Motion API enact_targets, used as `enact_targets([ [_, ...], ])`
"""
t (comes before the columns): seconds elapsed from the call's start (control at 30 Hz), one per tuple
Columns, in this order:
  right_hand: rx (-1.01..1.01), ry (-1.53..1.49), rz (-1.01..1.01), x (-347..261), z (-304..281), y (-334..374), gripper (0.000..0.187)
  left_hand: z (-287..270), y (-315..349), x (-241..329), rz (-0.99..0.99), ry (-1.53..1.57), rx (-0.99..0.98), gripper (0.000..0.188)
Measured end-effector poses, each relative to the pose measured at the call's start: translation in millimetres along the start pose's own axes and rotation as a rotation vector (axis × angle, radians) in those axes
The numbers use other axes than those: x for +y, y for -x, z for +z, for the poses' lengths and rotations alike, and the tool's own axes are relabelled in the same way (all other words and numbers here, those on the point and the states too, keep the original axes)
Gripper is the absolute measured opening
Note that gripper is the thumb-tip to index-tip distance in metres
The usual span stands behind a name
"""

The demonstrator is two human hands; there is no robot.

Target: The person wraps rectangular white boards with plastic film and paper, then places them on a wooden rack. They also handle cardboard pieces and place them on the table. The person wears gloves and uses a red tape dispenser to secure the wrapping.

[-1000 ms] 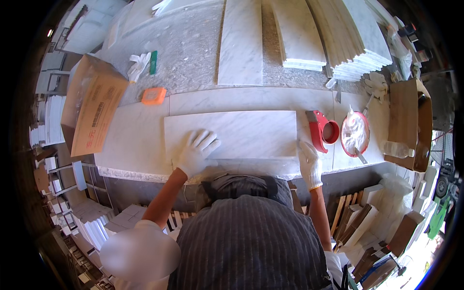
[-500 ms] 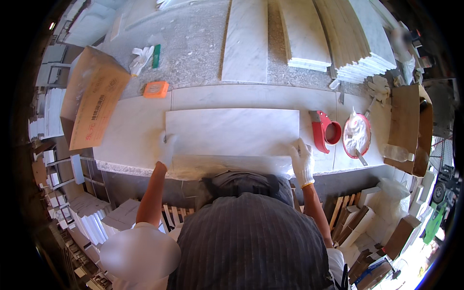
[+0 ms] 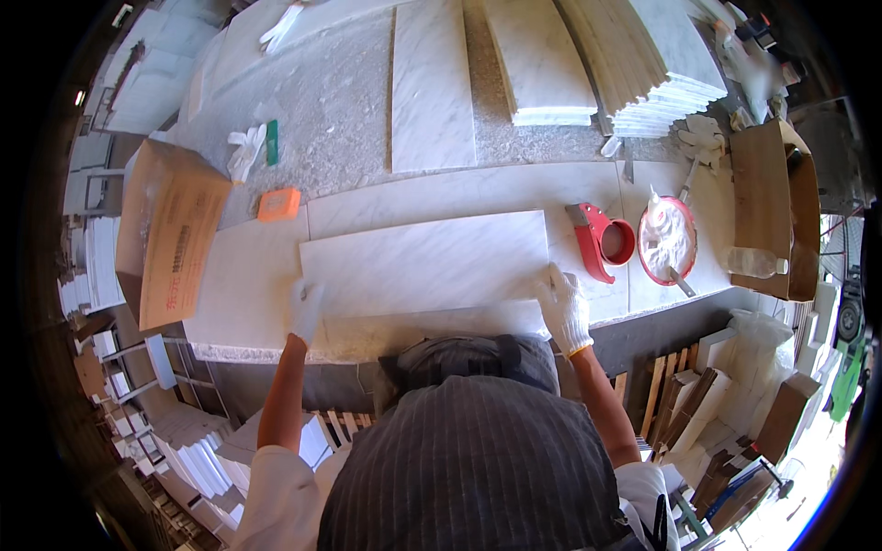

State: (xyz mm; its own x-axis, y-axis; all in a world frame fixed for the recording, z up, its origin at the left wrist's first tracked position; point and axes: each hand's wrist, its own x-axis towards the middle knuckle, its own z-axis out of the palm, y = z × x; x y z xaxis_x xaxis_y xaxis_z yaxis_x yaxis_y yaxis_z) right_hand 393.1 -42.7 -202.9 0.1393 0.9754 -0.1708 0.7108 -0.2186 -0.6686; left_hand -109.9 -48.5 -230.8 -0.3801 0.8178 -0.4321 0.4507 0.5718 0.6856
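Left of the red, ring-shaped dispenser (image 3: pixel 593 239) lies the slab (image 3: pixel 423 266), a smooth, thin rectangle of grey-veined white stone, long axis sideways, right end pointing toward the dispenser. Between dispenser and slab, the knit-gloved right hand (image 3: pixel 564 308) grips that end; farthest left of the dispenser, the gloved left hand (image 3: pixel 305 310) touches the other, its grip unclear.

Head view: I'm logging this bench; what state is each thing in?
White slab, between both hands
Left hand, gloved, at its left end
Right hand, gloved, at its right end
Red-rimmed bowl, holding white material
Clear bottle, lying on its side
Cardboard box at right, open
Upper-left gloves, unworn
Upper-right slabs, stacked
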Motion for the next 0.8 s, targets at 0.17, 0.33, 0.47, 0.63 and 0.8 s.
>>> enact_targets([
  [0.17, 0.218, -0.158, 0.035, -27, -41, -17, 0.041, 7, -2, 16, 0.292, -0.578, 0.374, 0.054],
  [0.33, 0.319, -0.178, -0.04, -11, -71, -44, 0.041, 76, 8, 149, 0.429, -0.562, 0.257, 0.058],
  [0.47, 0.267, -0.255, -0.016, -25, -79, -75, 0.043, 140, -18, 168, 0.595, -0.256, -0.092, 0.047],
  [0.63, 0.262, -0.419, -0.047, -29, -68, -140, 0.052, 205, -29, 272, 0.572, -0.017, -0.432, 0.041],
  [0.8, 0.347, -0.096, -0.109, -26, -58, -228, 0.058, 259, -83, 334, 0.593, -0.14, -0.4, 0.053],
])
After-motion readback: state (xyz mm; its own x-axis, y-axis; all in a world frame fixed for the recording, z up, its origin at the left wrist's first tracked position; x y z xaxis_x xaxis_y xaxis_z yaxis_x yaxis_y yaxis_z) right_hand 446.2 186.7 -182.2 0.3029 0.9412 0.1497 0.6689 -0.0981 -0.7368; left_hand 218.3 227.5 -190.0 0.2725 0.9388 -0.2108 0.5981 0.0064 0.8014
